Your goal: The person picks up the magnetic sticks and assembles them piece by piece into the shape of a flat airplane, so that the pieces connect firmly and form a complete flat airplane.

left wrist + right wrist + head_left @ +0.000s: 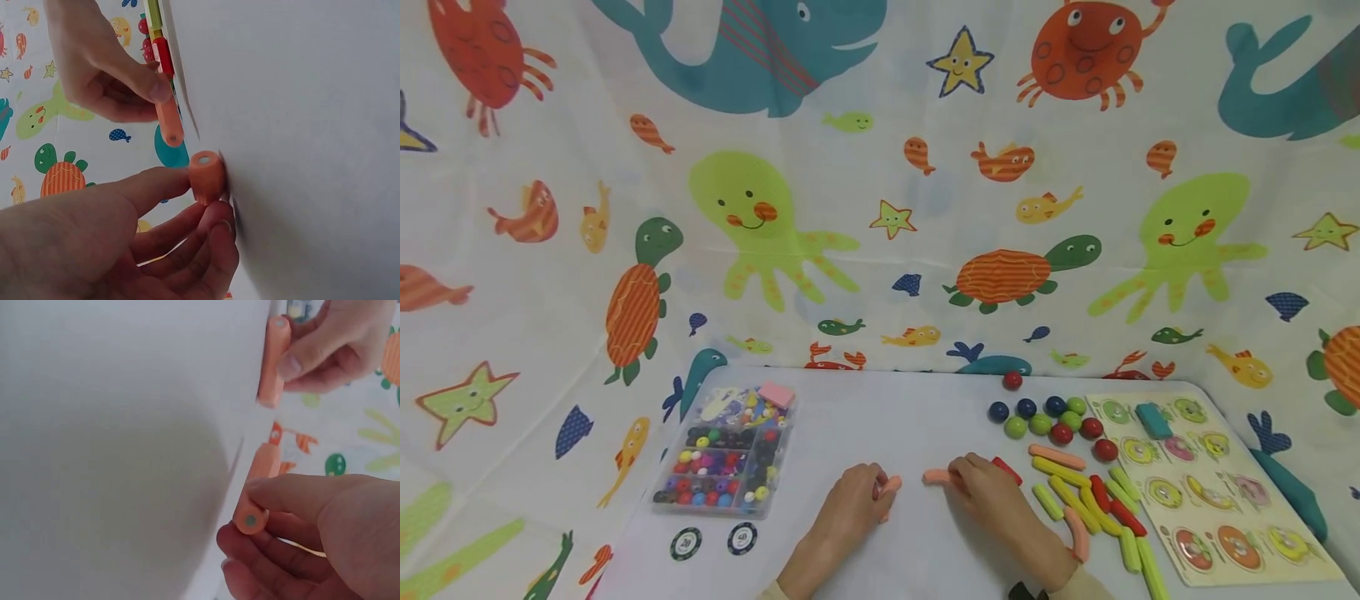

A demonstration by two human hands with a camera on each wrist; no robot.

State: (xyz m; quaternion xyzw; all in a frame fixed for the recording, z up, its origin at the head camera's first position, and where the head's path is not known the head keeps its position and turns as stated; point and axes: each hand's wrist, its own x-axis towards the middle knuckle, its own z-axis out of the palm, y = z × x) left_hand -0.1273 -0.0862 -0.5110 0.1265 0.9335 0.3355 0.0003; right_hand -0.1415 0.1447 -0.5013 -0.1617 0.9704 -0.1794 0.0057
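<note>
My left hand [853, 500] pinches a short orange stick [207, 178] between thumb and fingers, just above the white table [880, 408]. The stick has a small pale dot on its end. Opposite it, my right hand [988, 493] pinches a second orange stick [259, 472], which has a grey dot on the end and points toward the left hand. A gap separates the two sticks. Fingers partly hide both of them. A red stick [1007, 471] lies just beyond the right hand.
Left stands a divided box of beads [722, 450] with a pink block [777, 394] on it; round chips [686, 543] lie in front. At right are several coloured sticks [1060, 465], coloured balls [1062, 433] and a picture board [1225, 508] bearing a teal block [1153, 421].
</note>
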